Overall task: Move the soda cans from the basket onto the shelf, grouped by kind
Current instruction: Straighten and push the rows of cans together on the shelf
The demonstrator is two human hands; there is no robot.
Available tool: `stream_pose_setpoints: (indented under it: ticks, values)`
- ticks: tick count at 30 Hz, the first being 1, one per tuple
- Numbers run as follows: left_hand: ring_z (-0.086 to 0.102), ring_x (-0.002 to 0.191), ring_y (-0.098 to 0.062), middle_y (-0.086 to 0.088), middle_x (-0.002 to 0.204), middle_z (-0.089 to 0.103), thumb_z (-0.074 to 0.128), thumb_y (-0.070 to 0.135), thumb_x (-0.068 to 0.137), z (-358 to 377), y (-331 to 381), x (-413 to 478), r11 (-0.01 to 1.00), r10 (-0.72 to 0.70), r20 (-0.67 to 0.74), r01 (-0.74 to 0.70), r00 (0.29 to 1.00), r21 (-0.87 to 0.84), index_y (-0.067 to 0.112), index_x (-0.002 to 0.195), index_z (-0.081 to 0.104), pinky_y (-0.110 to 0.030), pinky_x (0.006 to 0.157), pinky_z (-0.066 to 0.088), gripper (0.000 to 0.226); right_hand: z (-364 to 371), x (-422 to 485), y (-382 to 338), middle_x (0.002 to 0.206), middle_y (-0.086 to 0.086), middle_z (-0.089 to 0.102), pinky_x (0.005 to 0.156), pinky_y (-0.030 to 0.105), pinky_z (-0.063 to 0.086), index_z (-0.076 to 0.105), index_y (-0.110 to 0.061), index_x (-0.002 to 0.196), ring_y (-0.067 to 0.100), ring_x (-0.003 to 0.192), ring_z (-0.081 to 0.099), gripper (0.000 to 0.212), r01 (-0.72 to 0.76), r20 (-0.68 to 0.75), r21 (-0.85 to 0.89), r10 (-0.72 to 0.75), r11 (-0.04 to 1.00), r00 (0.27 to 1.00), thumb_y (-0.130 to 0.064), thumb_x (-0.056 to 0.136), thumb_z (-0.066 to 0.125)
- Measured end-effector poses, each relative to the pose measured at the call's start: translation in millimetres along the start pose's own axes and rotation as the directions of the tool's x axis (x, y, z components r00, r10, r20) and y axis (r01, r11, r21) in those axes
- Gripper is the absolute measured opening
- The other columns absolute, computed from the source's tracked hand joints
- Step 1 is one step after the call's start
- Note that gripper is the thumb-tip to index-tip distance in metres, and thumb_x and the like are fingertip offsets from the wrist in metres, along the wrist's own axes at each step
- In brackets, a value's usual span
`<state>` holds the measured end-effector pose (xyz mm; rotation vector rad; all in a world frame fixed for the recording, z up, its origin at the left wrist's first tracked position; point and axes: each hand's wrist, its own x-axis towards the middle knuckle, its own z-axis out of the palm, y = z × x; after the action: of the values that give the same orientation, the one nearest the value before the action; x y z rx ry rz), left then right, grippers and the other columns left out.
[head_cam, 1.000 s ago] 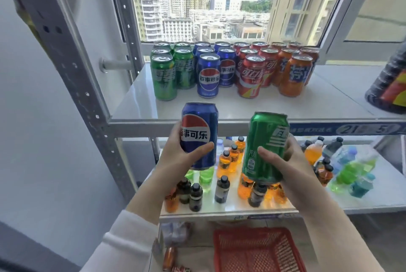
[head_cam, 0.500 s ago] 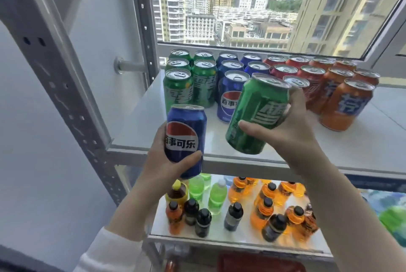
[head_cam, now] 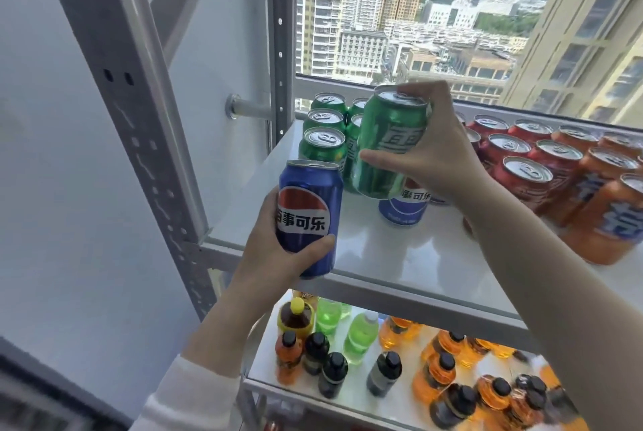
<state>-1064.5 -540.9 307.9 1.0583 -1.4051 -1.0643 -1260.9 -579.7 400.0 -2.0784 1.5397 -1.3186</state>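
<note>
held can, left hand [head_cam: 308,218]: blue, with a red-white-blue roundel;
held can, right hand [head_cam: 389,141]: green, white lettering;
shelf cans [head_cam: 525,180]: green, blue, red, orange;
shelf [head_cam: 400,256]: white;
lower bottles [head_cam: 431,375]: orange, green, black-capped

- Bright daylight, all from the window [head_cam: 435,13] behind the shelf [head_cam: 400,249]; scene backlit.
- Shelf top glossy: pale glare and soft reflections under the shelved cans [head_cam: 527,183]; shadows weak.
- Specular streaks on the green can [head_cam: 389,138] and blue can [head_cam: 313,208]; labels readable.
- Wide-angle bend: rack post [head_cam: 132,100] leans hard, straight lines bow toward the edges.
- Lower bottles [head_cam: 435,371] soft, orange ones glowing lit-through; bottom right smeared, probably motion blur.
- Left wall [head_cam: 52,187] dim, flat grey; bottom left corner blurred.
- Buildings [head_cam: 591,30] outside slightly hazy, not blown out.
</note>
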Motion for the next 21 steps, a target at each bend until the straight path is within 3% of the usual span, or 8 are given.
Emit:
stream_pose_setpoints:
  ticks: [3, 8, 11, 18, 21]
  values:
    - [0.058, 0.081, 0.013, 0.011, 0.099, 0.061, 0.075, 0.004, 0.07, -1, -1, 4, 1.0, -0.008, -0.001, 0.008, 1.0, -0.004, 0.031, 0.111, 0.045, -0.004, 0.064, 0.045, 0.057, 4, 6, 6, 0.111, -0.002, 0.056, 0.082, 0.041, 0.054, 0.036, -0.022, 0.113, 0.02, 0.098, 0.061, 0.08, -0.039, 0.007, -0.034, 0.039, 0.999, 0.999, -0.042, 0.052, 0.085]
    - [0.059, 0.083, 0.011, 0.011, 0.099, 0.061, 0.075, 0.006, 0.07, -1, -3, 9, 1.0, -0.009, -0.016, 0.009, 1.0, -0.006, 0.033, 0.11, 0.046, -0.006, 0.067, 0.047, 0.057, 8, 15, 12, 0.108, 0.001, 0.054, 0.076, 0.027, 0.041, 0.039, -0.017, 0.108, 0.02, 0.097, 0.056, 0.078, -0.045, 0.055, -0.191, 0.057, 0.981, 0.997, -0.048, 0.052, 0.083]
    - [0.059, 0.083, 0.01, 0.01, 0.1, 0.061, 0.075, 0.005, 0.07, 0, -5, 12, 1.0, -0.018, -0.022, 0.018, 1.0, -0.007, 0.03, 0.114, 0.046, -0.007, 0.068, 0.048, 0.058, 12, 18, 11, 0.106, -0.001, 0.052, 0.08, 0.028, 0.04, 0.043, -0.011, 0.11, 0.017, 0.097, 0.051, 0.08, 0.013, 0.062, -0.306, 0.007, 0.952, 0.998, -0.05, 0.052, 0.083]
    - [0.058, 0.085, 0.012, 0.012, 0.1, 0.06, 0.076, 0.005, 0.069, 0, -7, 14, 1.0, -0.011, -0.016, 0.011, 1.0, 0.011, 0.025, 0.118, 0.045, -0.006, 0.069, 0.047, 0.061, 23, 19, 14, 0.125, 0.004, 0.054, 0.094, 0.036, 0.042, 0.048, -0.021, 0.124, 0.022, 0.114, 0.052, 0.086, 0.051, 0.09, -0.412, -0.015, 0.91, 0.996, -0.057, 0.053, 0.079]
    - [0.059, 0.086, 0.01, 0.011, 0.101, 0.06, 0.075, 0.005, 0.069, -1, -9, 13, 1.0, -0.017, -0.008, 0.017, 1.0, 0.013, 0.026, 0.118, 0.045, -0.007, 0.068, 0.047, 0.061, 26, 17, 17, 0.116, 0.0, 0.052, 0.09, 0.028, 0.036, 0.053, -0.022, 0.12, 0.02, 0.113, 0.049, 0.078, 0.054, 0.12, -0.428, -0.003, 0.902, 0.993, -0.055, 0.054, 0.08]
